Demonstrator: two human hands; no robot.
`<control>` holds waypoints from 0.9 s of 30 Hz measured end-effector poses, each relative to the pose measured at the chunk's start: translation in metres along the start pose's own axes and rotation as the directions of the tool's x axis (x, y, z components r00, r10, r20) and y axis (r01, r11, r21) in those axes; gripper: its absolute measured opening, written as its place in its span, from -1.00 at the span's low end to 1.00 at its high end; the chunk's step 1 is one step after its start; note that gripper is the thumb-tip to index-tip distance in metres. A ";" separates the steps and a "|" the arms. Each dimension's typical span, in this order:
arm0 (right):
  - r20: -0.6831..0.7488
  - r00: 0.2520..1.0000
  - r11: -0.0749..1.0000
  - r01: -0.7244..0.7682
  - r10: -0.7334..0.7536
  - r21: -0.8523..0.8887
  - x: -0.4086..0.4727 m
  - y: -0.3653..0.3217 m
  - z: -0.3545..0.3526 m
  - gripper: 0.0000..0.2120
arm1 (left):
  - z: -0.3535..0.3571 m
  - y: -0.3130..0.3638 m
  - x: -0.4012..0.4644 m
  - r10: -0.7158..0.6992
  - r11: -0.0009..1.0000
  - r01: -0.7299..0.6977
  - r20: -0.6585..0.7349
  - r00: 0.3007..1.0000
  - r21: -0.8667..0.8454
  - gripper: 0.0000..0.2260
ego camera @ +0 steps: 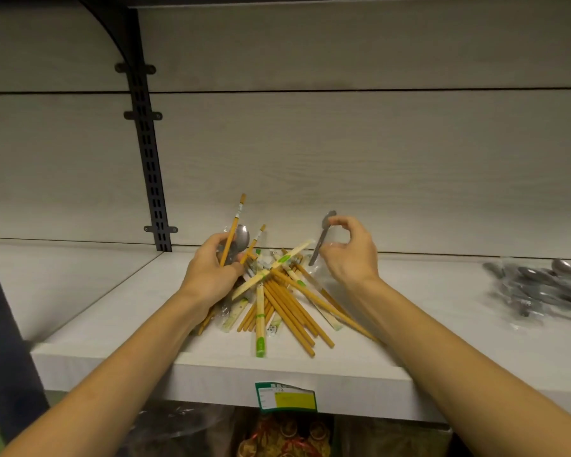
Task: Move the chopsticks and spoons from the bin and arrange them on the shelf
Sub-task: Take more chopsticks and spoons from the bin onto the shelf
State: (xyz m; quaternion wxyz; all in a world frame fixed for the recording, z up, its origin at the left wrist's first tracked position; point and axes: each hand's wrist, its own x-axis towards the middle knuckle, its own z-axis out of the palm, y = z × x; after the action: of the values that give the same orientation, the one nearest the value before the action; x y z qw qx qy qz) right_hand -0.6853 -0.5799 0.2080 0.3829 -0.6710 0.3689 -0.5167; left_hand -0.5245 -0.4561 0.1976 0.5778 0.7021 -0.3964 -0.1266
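Left hand gripping a spoon plus chopsticks. Right hand pinching a wrapped spoon upright. Lying jumbled on shelf: chopstick pile. Resting far right: bagged spoons. Hanging off shelf edge: green-yellow tag, text unreadable.

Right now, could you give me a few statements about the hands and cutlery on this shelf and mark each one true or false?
1. The right hand holds a spoon lifted above the shelf. True.
2. The left hand is empty. False: it grips a spoon and chopsticks.
3. The chopstick pile lies between the two hands. True.
4. The wrapped spoons lie at the shelf's left end. False: they lie at the right.
5. The price label is fixed to the shelf's front edge. True.
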 end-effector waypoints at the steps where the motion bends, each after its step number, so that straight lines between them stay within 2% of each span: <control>1: 0.037 0.999 1.000 -0.022 0.023 -0.011 0.000 0.001 0.001 -0.63 | 0.000 -0.001 0.001 0.018 1.000 -0.018 -0.029 0.999 -0.009 -0.65; 6: 0.176 0.966 0.980 -0.197 0.192 0.015 0.003 0.008 0.007 -0.67 | -0.001 -0.002 0.007 0.063 0.995 -0.073 -0.142 0.988 -0.061 -0.61; 11: 0.146 0.973 0.983 -0.183 0.177 0.029 0.000 0.007 0.005 -0.65 | -0.002 0.002 0.011 0.032 0.975 -0.067 -0.162 0.986 -0.214 -0.56; 14: 0.226 0.957 0.978 -0.199 0.180 0.062 -0.002 0.002 0.007 -0.72 | -0.001 0.007 0.010 -0.010 0.951 -0.026 -0.115 0.993 -0.307 -0.58; 17: 0.271 0.954 0.987 -0.150 0.128 0.060 -0.006 -0.003 0.010 -0.82 | 0.001 0.013 0.003 -0.012 0.931 0.000 -0.030 0.999 -0.364 -0.57; 20: 0.306 0.947 0.982 -0.140 0.096 0.125 -0.008 -0.006 0.011 -0.70 | 0.005 0.017 -0.003 0.043 0.928 -0.009 0.083 0.996 -0.372 -0.57; 23: 0.420 0.904 0.977 -0.156 0.082 0.144 -0.011 -0.009 0.009 -0.70 | 0.008 0.019 -0.007 0.078 0.927 0.002 0.200 0.977 -0.374 -0.58; 25: 0.497 0.865 0.964 -0.179 0.060 0.195 -0.012 -0.008 0.012 -0.82 | 0.009 0.017 -0.007 0.103 0.935 -0.010 0.244 0.964 -0.355 -0.58; 27: 0.503 0.861 0.948 -0.217 0.074 0.232 -0.013 -0.006 0.014 -0.92 | 0.010 0.016 -0.006 0.127 0.941 -0.034 0.257 0.958 -0.338 -0.59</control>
State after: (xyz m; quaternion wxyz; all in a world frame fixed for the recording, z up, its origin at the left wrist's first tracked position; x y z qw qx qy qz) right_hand -0.6734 -0.5633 0.2055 0.5929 -0.6882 0.2336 -0.3470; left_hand -0.5413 -0.4593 0.2073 0.6311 0.5542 -0.4745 -0.2635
